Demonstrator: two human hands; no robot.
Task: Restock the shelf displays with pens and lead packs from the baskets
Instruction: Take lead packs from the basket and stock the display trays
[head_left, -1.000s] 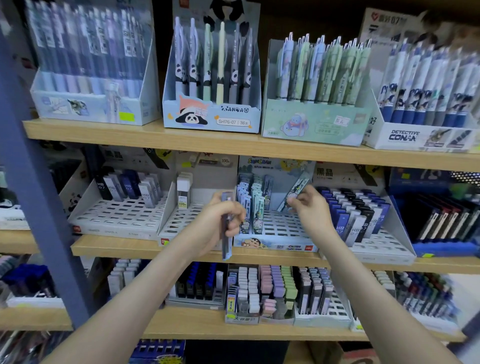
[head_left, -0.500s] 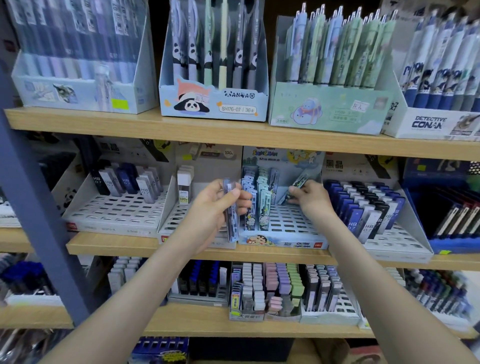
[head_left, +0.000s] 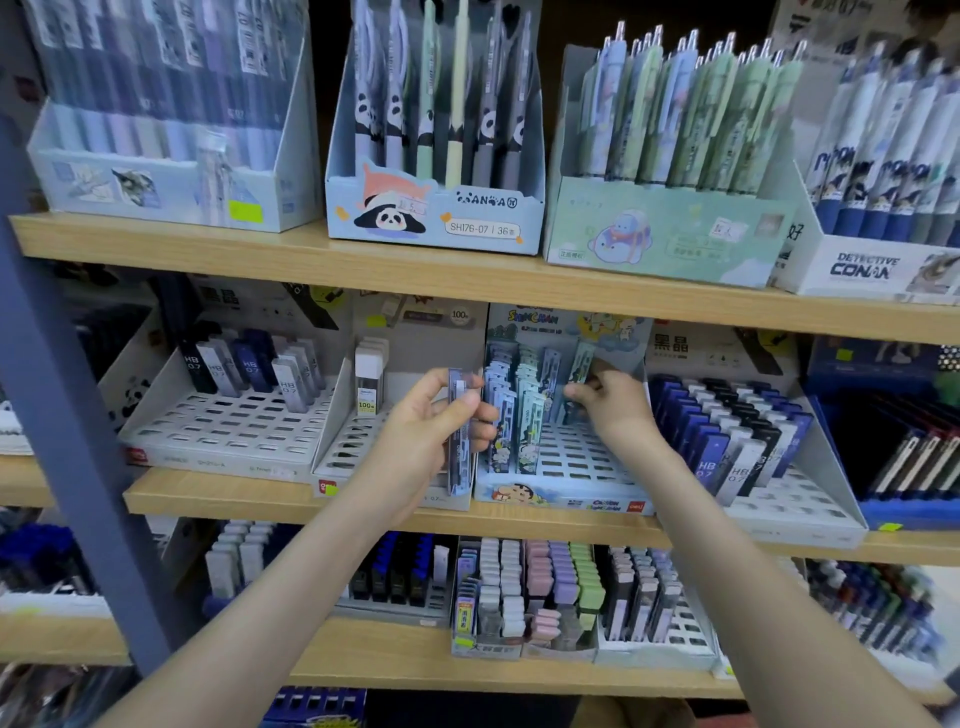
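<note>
Left grip (head_left: 426, 436): pinches upright lead pack (head_left: 461, 470).
Right grip (head_left: 615, 410): pinches second pack (head_left: 581, 362) (tilted).
Shinchan tray (head_left: 571, 503): 3 o'clock of left grip.

Panda pens (head_left: 441, 93) cropped at top, Conan box (head_left: 872, 270) cut off right, pens (head_left: 872, 608) at lower shelf (head_left: 363, 660) right end blurred, left hand's (head_left: 421, 436) lead pack (head_left: 461, 447) print unreadable
</note>
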